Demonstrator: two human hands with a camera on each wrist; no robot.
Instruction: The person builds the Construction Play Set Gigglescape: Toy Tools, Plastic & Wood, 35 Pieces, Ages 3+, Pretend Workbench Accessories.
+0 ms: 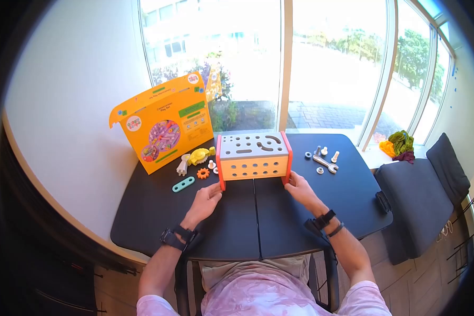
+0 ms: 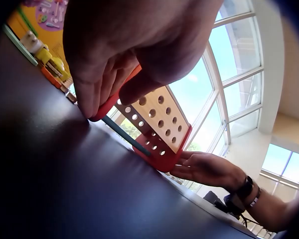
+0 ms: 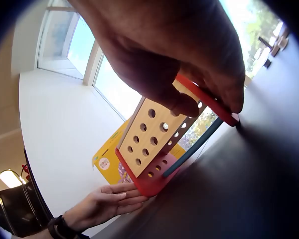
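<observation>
A toy workbench [image 1: 254, 167] with a grey slotted top, a pale wooden front full of round holes and red end panels stands upright on the black table. At its left end, my left hand [image 1: 203, 203] holds the lower part of the red panel, thumb near the front edge and fingers along the outside. My right hand [image 1: 304, 194] grips the opposite red panel [image 3: 209, 97] the same way, low down by the tabletop. In both wrist views a dark rod [image 2: 125, 134] runs between the panels underneath.
Left of the workbench lie a teal strip [image 1: 183, 184], an orange gear [image 1: 203, 173] and yellow pieces [image 1: 199, 156], before an upright yellow box [image 1: 168, 121]. On the right are a toy wrench [image 1: 325, 164] and several bolts and nuts. A seam [image 1: 256, 221] splits the table [image 1: 221, 237].
</observation>
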